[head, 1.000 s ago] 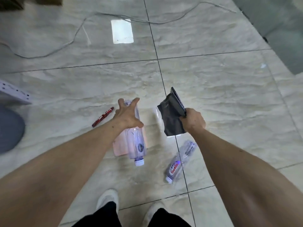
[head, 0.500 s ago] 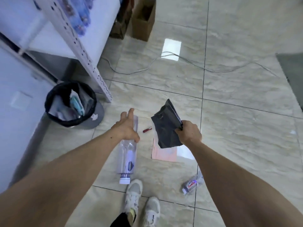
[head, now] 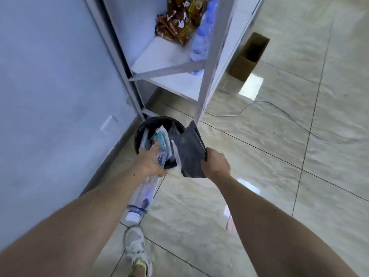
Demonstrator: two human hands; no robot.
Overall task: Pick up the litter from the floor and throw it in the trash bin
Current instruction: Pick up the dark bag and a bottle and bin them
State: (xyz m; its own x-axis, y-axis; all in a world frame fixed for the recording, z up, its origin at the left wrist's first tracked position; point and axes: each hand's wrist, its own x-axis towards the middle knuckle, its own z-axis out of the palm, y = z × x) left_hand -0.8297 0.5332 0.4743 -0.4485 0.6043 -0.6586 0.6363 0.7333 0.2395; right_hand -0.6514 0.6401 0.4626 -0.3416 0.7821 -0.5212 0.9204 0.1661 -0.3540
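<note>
My left hand (head: 150,160) grips a clear plastic bottle (head: 142,196) by its base end, the white cap pointing back toward me; the hand hovers at the near rim of the black trash bin (head: 143,124). The bin stands against the wall and holds several wrappers and papers. My right hand (head: 215,163) is closed on a dark grey pouch (head: 189,154), held upright just right of the bin, overlapping its rim. A pink paper (head: 229,222) peeks out on the floor behind my right forearm.
A white metal shelf rack (head: 207,76) stands right behind the bin with snack packets and water bottles on it. A blue-grey wall runs along the left. A cardboard box (head: 247,56) and a white cable (head: 279,112) lie on the tiled floor. My shoe (head: 135,248) is below.
I have moved to the bin: both hands, with the bottle and the pouch, have travelled from over the floor litter to the bin's rim. The red pen and second bottle have left view.
</note>
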